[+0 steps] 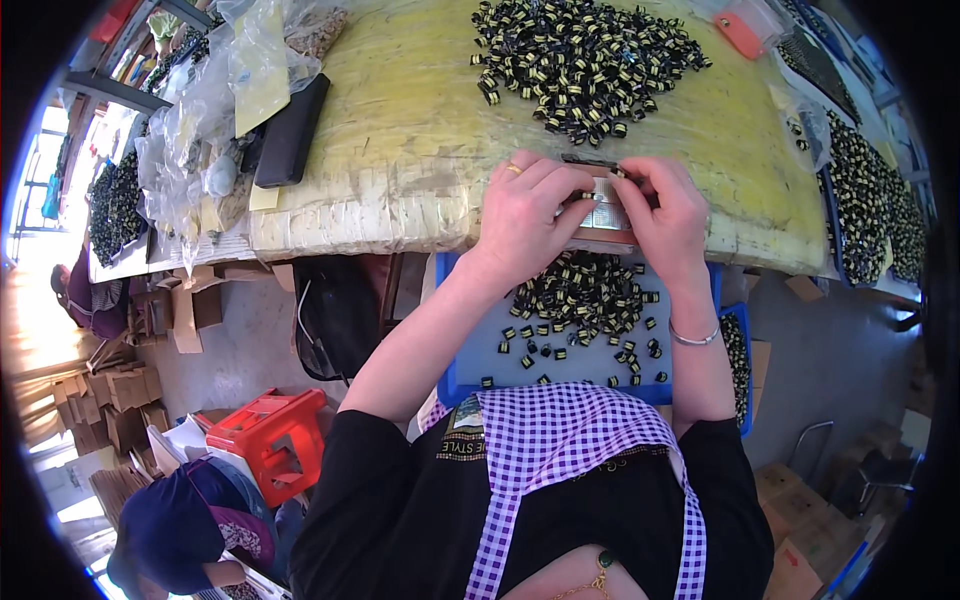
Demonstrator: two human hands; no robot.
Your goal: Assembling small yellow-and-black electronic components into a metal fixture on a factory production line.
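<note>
The left hand [527, 212] and right hand [668, 215] meet at the near edge of the surface [400, 150], both with fingers curled and pinched onto a small flat tray [603, 214] held between them; the tray shows pale rows and a reddish rim. The left hand wears a ring, the right wrist a thin bangle. Just below the hands, a blue bin [470, 365] sits at the person's lap, holding a loose scatter of small black-and-yellow parts [585, 300]. Beyond the hands, a large heap of the same parts [585, 60] lies on the yellowish surface. To the left on the surface are a dark flat case [292, 132] and crumpled clear plastic bags [190, 130], one with a yellow sheet inside. An orange tag-shaped piece [740, 35] lies at the far right. On the floor at lower left stands a red plastic stool [272, 440], beside brown cardboard boxes [120, 400].
</note>
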